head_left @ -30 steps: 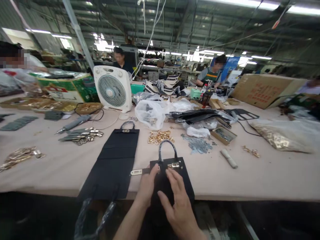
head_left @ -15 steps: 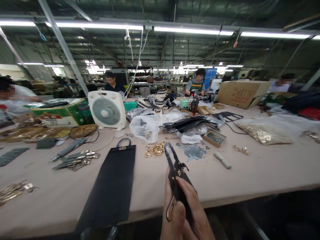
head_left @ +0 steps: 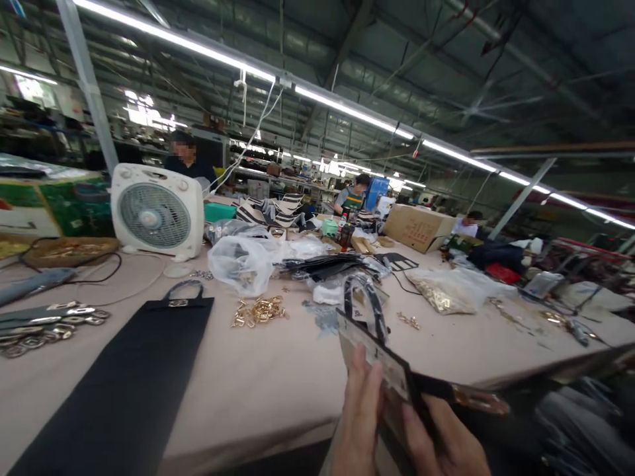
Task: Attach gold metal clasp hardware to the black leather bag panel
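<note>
- A small black bag piece with a pale flat face [head_left: 384, 362] is held up tilted above the near edge of the surface, a table under pinkish-beige cloth [head_left: 278, 377].
- The left hand [head_left: 358, 413] has its fingers close together and nearly straight against that pale face; its thumb is hidden.
- The right hand [head_left: 441, 436] is bent around the lower right side, so the piece is held between both hands. Blur makes the exact contact of its fingertips hard to judge.
- A black arched handle in clear film [head_left: 378, 311] stands at the top of the piece, and a dark strap [head_left: 436, 389] with a shiny gold-toned metal end [head_left: 480, 399] sticks out to the right.
- To handle it well, spread the pressure over the flat face rather than pinching one corner; a firm hold low down should stop it twisting.
- The projecting strap would best be kept free of the fingers, as its metal end could scratch the black side.
- A long flat black panel with its own handle [head_left: 124, 370] lies toward the surface's left, running to the near edge; a loose heap of gold-coloured metal buckles [head_left: 260, 311] lies farther in. Turning the piece away from both seems prudent.
</note>
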### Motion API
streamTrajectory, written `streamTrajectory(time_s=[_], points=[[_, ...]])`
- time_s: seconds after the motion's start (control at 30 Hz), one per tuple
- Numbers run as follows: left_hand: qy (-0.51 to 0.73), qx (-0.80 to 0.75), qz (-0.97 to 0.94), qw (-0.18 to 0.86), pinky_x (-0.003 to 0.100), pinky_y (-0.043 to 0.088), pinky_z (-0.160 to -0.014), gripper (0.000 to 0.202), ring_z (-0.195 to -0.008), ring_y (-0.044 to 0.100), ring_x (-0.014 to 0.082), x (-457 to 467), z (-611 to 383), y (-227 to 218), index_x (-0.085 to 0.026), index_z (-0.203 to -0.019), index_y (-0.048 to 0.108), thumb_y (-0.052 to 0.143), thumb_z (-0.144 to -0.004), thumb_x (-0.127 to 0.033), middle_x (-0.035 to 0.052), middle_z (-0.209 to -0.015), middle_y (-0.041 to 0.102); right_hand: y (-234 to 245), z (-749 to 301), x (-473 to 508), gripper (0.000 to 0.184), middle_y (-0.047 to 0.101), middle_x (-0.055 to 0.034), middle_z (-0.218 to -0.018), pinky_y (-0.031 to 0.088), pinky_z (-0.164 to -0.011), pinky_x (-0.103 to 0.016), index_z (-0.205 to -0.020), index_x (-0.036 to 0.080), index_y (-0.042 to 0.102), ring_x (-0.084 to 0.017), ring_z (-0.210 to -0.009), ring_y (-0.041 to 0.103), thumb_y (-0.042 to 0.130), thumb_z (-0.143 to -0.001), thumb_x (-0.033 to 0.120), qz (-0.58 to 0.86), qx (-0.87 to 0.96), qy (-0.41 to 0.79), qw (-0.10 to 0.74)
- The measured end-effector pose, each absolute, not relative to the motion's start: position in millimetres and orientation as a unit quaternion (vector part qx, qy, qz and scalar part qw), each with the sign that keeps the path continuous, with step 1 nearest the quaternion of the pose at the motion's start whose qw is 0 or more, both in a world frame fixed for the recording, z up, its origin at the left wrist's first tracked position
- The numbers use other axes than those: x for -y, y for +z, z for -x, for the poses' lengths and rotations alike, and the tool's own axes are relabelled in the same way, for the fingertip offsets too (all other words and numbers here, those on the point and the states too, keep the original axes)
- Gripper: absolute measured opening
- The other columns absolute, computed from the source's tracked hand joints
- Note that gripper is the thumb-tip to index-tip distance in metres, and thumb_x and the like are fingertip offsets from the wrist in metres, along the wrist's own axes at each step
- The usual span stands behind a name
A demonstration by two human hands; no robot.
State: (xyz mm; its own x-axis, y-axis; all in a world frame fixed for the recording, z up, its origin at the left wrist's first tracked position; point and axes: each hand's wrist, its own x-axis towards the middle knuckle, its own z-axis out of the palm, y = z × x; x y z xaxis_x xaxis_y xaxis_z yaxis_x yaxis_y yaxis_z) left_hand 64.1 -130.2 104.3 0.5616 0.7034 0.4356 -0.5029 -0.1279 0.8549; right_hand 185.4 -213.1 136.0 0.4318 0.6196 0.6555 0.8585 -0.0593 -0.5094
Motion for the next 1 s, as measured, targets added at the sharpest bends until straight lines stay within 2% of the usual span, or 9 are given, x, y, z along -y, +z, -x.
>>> streamTrajectory(time_s=[0.1, 0.23, 0.3, 0.4, 0.53, 0.67, 0.73, 0.87, 1.0], points=[[0.525, -0.165, -0.544, 0.634, 0.047, 0.053, -0.111, 0.072, -0.141, 0.053, 0.0344, 126, -62, 98, -0.031, -0.153, 0.048, 0.072, -0.090, -0.056, 0.0145, -0.169, 0.030, 161, -222, 226, 0.038, 0.082, -0.0057, -0.108, 0.063, -0.092, -0.028, -0.114, 0.024, 0.081, -0.029, -0.105, 0.078, 0.060, -0.098, 0.051, 0.757, 0.457, -0.117, 0.452], [0.517, -0.357, -0.510, 0.588, 0.052, 0.048, -0.114, 0.082, -0.132, 0.057, 0.0339, 98, -33, 84, -0.022, -0.147, 0.049, 0.085, -0.078, -0.048, 0.0178, -0.150, 0.051, 174, -259, 227, 0.039, 0.082, -0.0035, -0.111, 0.063, -0.088, -0.027, -0.105, 0.025, 0.084, -0.031, -0.110, 0.075, 0.070, -0.086, 0.056, 0.786, 0.391, -0.021, 0.478], [0.438, -0.324, -0.490, 0.680, 0.053, 0.047, -0.114, 0.089, -0.132, 0.059, 0.0355, 90, -17, 79, -0.020, -0.146, 0.051, 0.090, -0.073, -0.049, 0.0190, -0.144, 0.059, 167, -267, 217, 0.043, 0.081, -0.0040, -0.115, 0.062, -0.090, -0.029, -0.108, 0.025, 0.083, -0.032, -0.114, 0.073, 0.075, -0.081, 0.058, 0.784, 0.386, 0.084, 0.478], [0.310, -0.176, -0.381, 0.853, 0.050, 0.049, -0.112, 0.074, -0.127, 0.065, 0.0363, 86, -1, 75, -0.015, -0.137, 0.063, 0.089, -0.076, -0.047, 0.0204, -0.136, 0.069, 140, -266, 193, 0.052, 0.080, -0.0067, -0.118, 0.062, -0.088, -0.032, -0.114, 0.023, 0.082, -0.032, -0.111, 0.073, 0.081, -0.076, 0.058, 0.766, 0.348, 0.227, 0.491], [0.334, -0.186, -0.234, 0.894, 0.043, 0.058, -0.100, 0.073, -0.110, 0.075, 0.0321, 78, 4, 67, -0.017, -0.135, 0.064, 0.093, -0.071, -0.037, 0.0166, -0.125, 0.076, 95, -254, 156, 0.060, 0.082, -0.0106, -0.108, 0.062, -0.076, -0.036, -0.117, 0.018, 0.080, -0.032, -0.094, 0.076, 0.086, -0.071, 0.057, 0.716, 0.265, 0.379, 0.523], [0.435, -0.266, -0.172, 0.843, 0.034, 0.060, -0.091, 0.090, -0.103, 0.076, 0.0244, 55, 6, 54, -0.024, -0.148, 0.049, 0.095, -0.071, -0.033, 0.0106, -0.120, 0.077, 56, -247, 123, 0.054, 0.082, -0.0085, -0.099, 0.060, -0.067, -0.033, -0.110, 0.019, 0.079, -0.029, -0.085, 0.076, 0.088, -0.070, 0.053, 0.665, 0.238, 0.453, 0.544], [0.482, -0.309, -0.203, 0.795, 0.032, 0.060, -0.090, 0.090, -0.104, 0.076, 0.0236, 42, 7, 42, -0.024, -0.148, 0.050, 0.094, -0.071, -0.036, 0.0100, -0.120, 0.076, 40, -245, 109, 0.049, 0.082, -0.0076, -0.094, 0.059, -0.064, -0.032, -0.105, 0.019, 0.078, -0.028, -0.082, 0.076, 0.088, -0.071, 0.053, 0.645, 0.246, 0.481, 0.541], [0.508, -0.391, -0.387, 0.663, 0.032, 0.058, -0.091, 0.057, -0.103, 0.073, 0.0232, 17, 16, 8, -0.018, -0.132, 0.067, 0.084, -0.080, -0.035, 0.0103, -0.115, 0.076, 15, -238, 84, 0.048, 0.081, -0.0081, -0.092, 0.058, -0.065, -0.032, -0.101, 0.017, 0.075, -0.029, -0.084, 0.076, 0.089, -0.071, 0.052, 0.612, 0.280, 0.506, 0.540], [0.464, -0.459, -0.576, 0.492, 0.042, 0.057, -0.097, 0.026, -0.106, 0.070, 0.0253, 0, 26, -22, -0.018, -0.113, 0.078, 0.065, -0.090, -0.024, 0.0103, -0.111, 0.074, -2, -227, 66, 0.059, 0.081, -0.0089, -0.101, 0.061, -0.080, -0.037, -0.116, 0.016, 0.073, -0.030, -0.094, 0.077, 0.087, -0.072, 0.053, 0.612, 0.319, 0.482, 0.541]])
